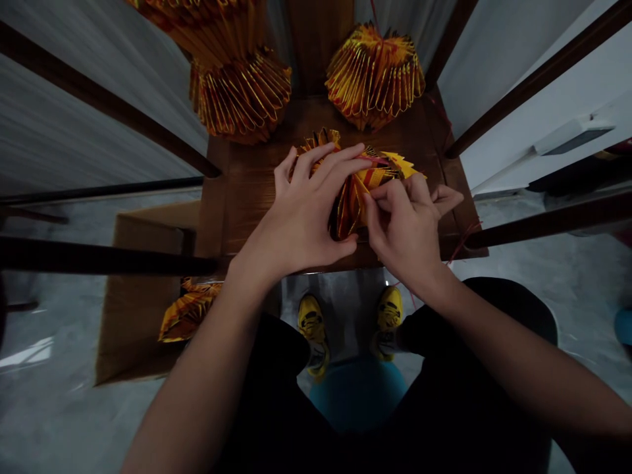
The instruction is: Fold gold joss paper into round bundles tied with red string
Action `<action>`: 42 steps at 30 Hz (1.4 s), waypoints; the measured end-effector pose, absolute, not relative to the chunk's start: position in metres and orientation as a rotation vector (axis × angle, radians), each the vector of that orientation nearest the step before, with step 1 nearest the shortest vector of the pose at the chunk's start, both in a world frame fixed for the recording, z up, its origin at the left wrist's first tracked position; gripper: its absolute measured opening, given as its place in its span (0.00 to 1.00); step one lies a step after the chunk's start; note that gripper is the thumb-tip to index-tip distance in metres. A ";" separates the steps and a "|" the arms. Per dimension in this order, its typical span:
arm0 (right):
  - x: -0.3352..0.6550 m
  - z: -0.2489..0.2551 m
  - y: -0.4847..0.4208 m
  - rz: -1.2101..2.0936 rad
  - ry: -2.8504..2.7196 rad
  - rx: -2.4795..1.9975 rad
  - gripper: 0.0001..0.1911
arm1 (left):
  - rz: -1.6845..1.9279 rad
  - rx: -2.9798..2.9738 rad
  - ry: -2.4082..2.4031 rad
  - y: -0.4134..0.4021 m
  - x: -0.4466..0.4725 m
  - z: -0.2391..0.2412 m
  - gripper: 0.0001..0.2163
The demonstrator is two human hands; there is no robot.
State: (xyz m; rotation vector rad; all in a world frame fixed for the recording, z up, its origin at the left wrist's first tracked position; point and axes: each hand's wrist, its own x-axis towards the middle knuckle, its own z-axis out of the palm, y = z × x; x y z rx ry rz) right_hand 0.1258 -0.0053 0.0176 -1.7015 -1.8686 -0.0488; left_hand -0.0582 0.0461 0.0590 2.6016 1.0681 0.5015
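A folded-paper ornament (351, 204) in orange, red and gold lies on the brown wooden surface, its pleats partly fanned out. My left hand (309, 204) is spread over its left side, fingers stretched across the top and thumb apart at the near edge. At the ornament's right side, my right hand (407, 224) pinches a pleat edge between thumb and forefinger, its other fingers curled or angled away. Both hands hide much of the paper. A thin red string (464, 243) trails near my right wrist.
Two pleated ornaments, one larger (239, 92) and one rounder (375, 76), stand at the back of the wooden surface (247, 191). Dark rods (108, 257) flank it. A cardboard box (138, 296) at lower left holds another pleated paper piece (187, 313).
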 end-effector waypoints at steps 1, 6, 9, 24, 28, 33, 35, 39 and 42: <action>0.123 0.019 -0.004 -0.069 -1.875 -1.700 0.12 | 0.507 2.592 1.069 0.046 -0.058 0.059 0.40; 0.112 0.017 0.003 -0.173 -1.865 -1.683 0.13 | 0.508 2.566 1.073 0.047 -0.057 0.060 0.44; 0.107 0.015 0.007 -0.189 -1.890 -1.709 0.14 | 0.510 2.575 1.057 0.047 -0.057 0.060 0.46; 0.134 0.027 0.005 -0.099 -2.277 -1.491 0.11 | 0.466 2.599 1.070 0.047 -0.059 0.059 0.46; 0.166 0.039 -0.012 -0.233 -2.393 -1.379 0.16 | 0.451 2.613 1.071 0.046 -0.061 0.059 0.47; 0.184 0.030 -0.015 -0.401 -2.453 -1.351 0.13 | 0.452 2.620 1.078 0.046 -0.060 0.059 0.47; 0.181 0.025 -0.014 -0.408 -2.476 -1.296 0.15 | 0.458 2.624 1.070 0.046 -0.059 0.059 0.47; 0.165 0.020 -0.015 -0.461 -2.329 -1.349 0.19 | 0.472 2.622 1.060 0.048 -0.058 0.057 0.48; 0.154 0.020 -0.018 -0.521 -2.188 -1.359 0.19 | 0.478 2.612 1.067 0.049 -0.058 0.056 0.49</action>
